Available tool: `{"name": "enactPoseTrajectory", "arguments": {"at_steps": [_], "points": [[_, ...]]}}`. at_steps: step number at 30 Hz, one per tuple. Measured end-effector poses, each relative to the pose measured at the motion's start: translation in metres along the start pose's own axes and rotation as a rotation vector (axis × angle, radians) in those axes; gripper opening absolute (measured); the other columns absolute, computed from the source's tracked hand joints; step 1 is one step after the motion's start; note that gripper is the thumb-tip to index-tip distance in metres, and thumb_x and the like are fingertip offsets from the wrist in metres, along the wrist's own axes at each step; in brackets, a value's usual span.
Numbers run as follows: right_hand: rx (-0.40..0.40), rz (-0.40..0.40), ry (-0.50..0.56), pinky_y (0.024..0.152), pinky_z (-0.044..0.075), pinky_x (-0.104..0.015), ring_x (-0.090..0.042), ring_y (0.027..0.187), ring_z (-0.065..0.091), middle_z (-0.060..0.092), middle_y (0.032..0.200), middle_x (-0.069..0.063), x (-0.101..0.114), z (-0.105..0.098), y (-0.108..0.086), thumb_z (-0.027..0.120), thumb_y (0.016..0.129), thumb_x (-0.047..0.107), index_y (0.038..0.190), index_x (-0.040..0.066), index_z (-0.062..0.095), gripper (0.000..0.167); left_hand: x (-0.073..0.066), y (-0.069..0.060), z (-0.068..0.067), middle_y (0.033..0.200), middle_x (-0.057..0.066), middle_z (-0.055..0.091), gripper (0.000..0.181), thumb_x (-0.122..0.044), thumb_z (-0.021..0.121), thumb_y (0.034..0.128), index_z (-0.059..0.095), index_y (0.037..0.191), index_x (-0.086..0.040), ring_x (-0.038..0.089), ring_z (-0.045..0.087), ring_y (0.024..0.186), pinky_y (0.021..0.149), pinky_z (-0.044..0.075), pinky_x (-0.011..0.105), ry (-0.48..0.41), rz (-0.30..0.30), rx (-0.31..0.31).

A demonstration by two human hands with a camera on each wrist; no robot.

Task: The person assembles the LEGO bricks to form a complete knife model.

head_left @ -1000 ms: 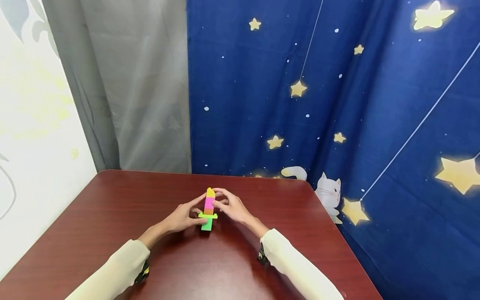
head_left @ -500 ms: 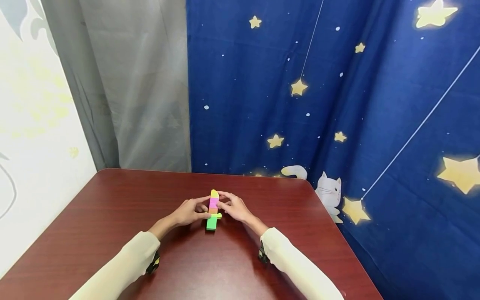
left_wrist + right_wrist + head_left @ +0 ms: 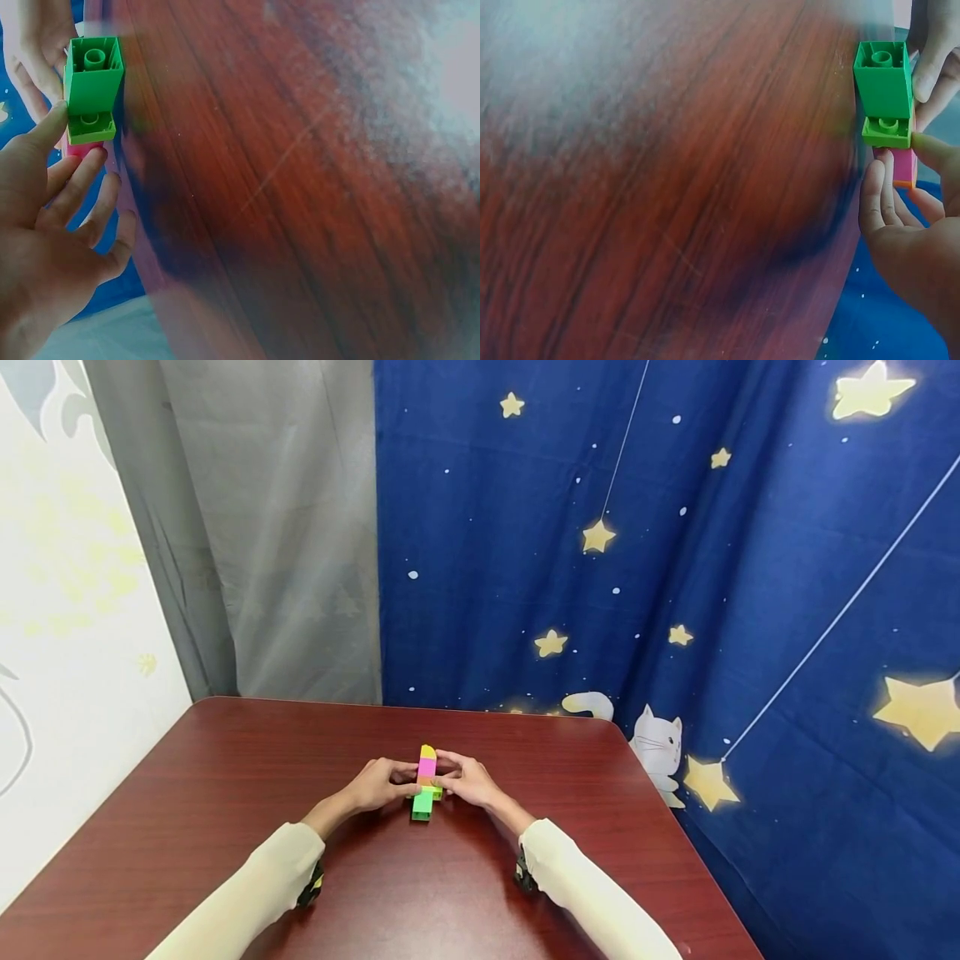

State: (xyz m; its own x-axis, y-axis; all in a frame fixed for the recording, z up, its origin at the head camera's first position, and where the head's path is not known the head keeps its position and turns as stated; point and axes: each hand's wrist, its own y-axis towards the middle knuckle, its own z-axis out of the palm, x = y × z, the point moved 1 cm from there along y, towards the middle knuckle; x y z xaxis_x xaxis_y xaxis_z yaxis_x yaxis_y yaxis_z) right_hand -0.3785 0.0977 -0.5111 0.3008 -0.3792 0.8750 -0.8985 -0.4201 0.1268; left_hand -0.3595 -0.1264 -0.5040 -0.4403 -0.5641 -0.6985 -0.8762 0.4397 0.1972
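Note:
Both hands hold a stack of toy building bricks (image 3: 427, 767) above the table, in the middle of the head view. Its far end is a yellow curved brick (image 3: 427, 751); pink and orange bricks follow, then a thin lime crosspiece (image 3: 91, 133) and a green brick (image 3: 883, 91) at the near end. The green brick's hollow underside faces the wrist cameras. My left hand (image 3: 375, 787) pinches the stack from the left, thumb near the crosspiece. From the right, my right hand (image 3: 469, 781) pinches it around the orange brick and crosspiece. Fingers hide parts of the crosspiece and pink brick.
The dark red wooden table (image 3: 420, 893) spreads around the hands. Behind it hang a grey curtain (image 3: 300, 527) and a blue star-patterned curtain (image 3: 510, 568). A pale patterned wall (image 3: 75, 693) stands at the left.
The brick stack has shifted slightly right and its near end has tipped up. My left hand moved right with it. My right fingers slid from the yellow and pink bricks down toward the crosspiece.

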Motion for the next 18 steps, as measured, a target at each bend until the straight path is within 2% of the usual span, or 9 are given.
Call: {"name": "enactPoseTrajectory", "arguments": {"at_steps": [5,9,15,16,18], "points": [[-0.005,0.019,0.017,0.08,0.058,-0.056,-0.031,0.097,0.074,0.066,0.133,-0.026,-0.0037,0.0061,0.0003,0.07,0.098,0.003,0.148,-0.004,0.052,0.054,0.0003,-0.0014,0.0024,0.114,0.014,0.076,0.048,-0.028,0.078,0.095,0.069,0.13,0.004,0.016,0.069,0.088,0.081,0.058,0.038,0.023,-0.001,-0.001],[0.012,0.046,0.048,0.081,0.058,-0.056,-0.037,0.102,0.073,0.065,0.134,-0.027,-0.0055,0.0079,-0.0007,0.068,0.099,0.002,0.147,-0.006,0.052,0.052,-0.0005,-0.0031,0.0039,0.113,0.013,0.077,0.047,-0.028,0.078,0.0953,0.07,0.129,0.004,0.016,0.068,0.088,0.079,0.057,0.037,0.037,-0.003,0.004],[0.024,0.056,0.058,0.076,0.061,-0.042,-0.026,0.1,0.074,0.065,0.135,-0.022,-0.0032,0.0065,-0.004,0.07,0.099,0.008,0.148,-0.001,0.053,0.052,-0.0012,-0.0033,0.0031,0.114,0.013,0.076,0.047,-0.028,0.077,0.0961,0.07,0.129,0.004,0.015,0.066,0.085,0.074,0.056,0.032,0.044,-0.018,0.008],[0.024,0.054,0.049,0.075,0.061,-0.039,-0.025,0.1,0.073,0.065,0.135,-0.022,-0.0027,0.0061,-0.0042,0.07,0.099,0.009,0.149,-0.001,0.053,0.053,-0.0014,-0.0036,0.0026,0.116,0.014,0.076,0.048,-0.028,0.077,0.0964,0.069,0.13,0.004,0.016,0.066,0.084,0.073,0.056,0.033,0.045,-0.03,0.01],[0.02,0.045,0.032,0.074,0.061,-0.037,-0.026,0.102,0.073,0.065,0.136,-0.022,-0.0027,0.0042,-0.0043,0.07,0.1,0.011,0.15,-0.001,0.051,0.054,-0.0018,-0.0048,-0.0001,0.119,0.014,0.075,0.05,-0.032,0.075,0.0976,0.068,0.132,0.003,0.019,0.069,0.091,0.081,0.057,0.039,0.067,-0.057,0.006]]}}
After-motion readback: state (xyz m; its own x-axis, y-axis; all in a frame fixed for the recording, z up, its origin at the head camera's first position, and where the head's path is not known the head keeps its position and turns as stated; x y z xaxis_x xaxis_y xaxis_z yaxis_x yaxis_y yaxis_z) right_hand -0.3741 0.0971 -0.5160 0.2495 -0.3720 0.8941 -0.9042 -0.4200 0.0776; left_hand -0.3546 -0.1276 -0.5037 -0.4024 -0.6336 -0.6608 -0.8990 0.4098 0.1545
